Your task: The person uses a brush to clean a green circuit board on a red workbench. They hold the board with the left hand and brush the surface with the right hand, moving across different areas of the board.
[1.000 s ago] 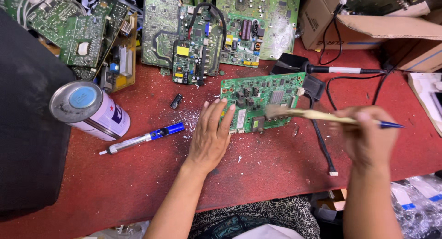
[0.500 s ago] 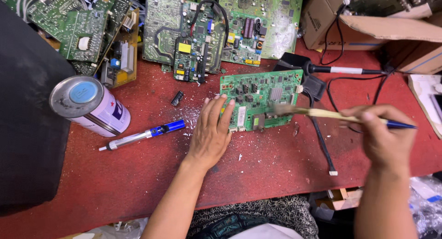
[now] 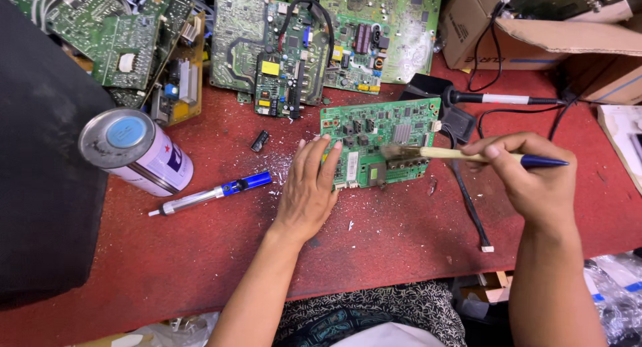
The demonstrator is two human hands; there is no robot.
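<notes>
Left hand (image 3: 309,190) lies flat, pinning the green circuit board (image 3: 381,143) near the red worktop's (image 3: 200,253) back edge; right hand (image 3: 535,176) pinches a brush (image 3: 428,153) whose bristles could snag small components.

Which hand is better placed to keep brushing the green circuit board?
Right. The right hand holds the brush, bristles on the green circuit board. The left hand lies flat on the board's near-left edge, steadying it.

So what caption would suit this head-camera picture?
Left hand steadies a green circuit board on a red table while the right hand brushes it.
</notes>
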